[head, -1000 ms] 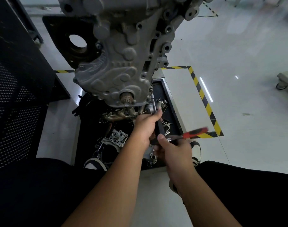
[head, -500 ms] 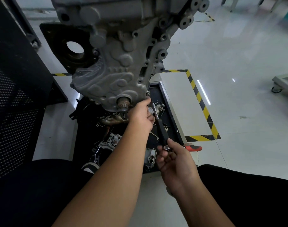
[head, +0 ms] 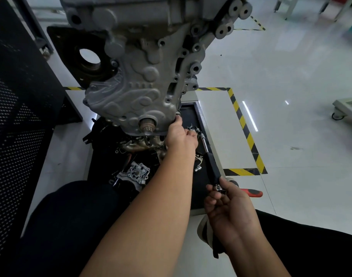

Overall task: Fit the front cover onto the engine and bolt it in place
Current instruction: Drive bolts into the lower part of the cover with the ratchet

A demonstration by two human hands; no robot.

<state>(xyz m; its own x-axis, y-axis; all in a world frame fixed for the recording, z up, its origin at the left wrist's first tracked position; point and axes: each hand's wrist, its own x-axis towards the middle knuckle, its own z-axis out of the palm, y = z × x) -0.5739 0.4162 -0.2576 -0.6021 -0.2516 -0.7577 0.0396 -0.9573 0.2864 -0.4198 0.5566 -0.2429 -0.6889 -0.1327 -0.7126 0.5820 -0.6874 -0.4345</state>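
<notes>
The grey cast front cover (head: pixel 131 92) sits against the engine, which hangs above a parts tray, with the crank snout (head: pixel 147 125) poking through its lower end. My left hand (head: pixel 181 136) reaches up to the cover's lower right corner. Its fingertips pinch a bolt (head: pixel 178 116) at the edge. My right hand (head: pixel 229 208) grips the butt end of a black-handled ratchet (head: pixel 212 166), whose head points up toward my left hand. A red tool handle (head: pixel 253 193) sticks out beyond my right hand; whether I hold it is hidden.
Under the engine, a black tray (head: pixel 201 116) holds loose parts, including a silver pump housing (head: pixel 137 173) and a socket (head: pixel 199 168). Yellow-black floor tape (head: pixel 243 124) runs to the right. A black perforated panel (head: pixel 15 116) stands at left, a wheeled cart (head: pixel 347 108) far right.
My left hand let go of the ratchet shaft and rose to the cover's lower right corner. The ratchet swung down away from the engine, and my right hand dropped lower with it.
</notes>
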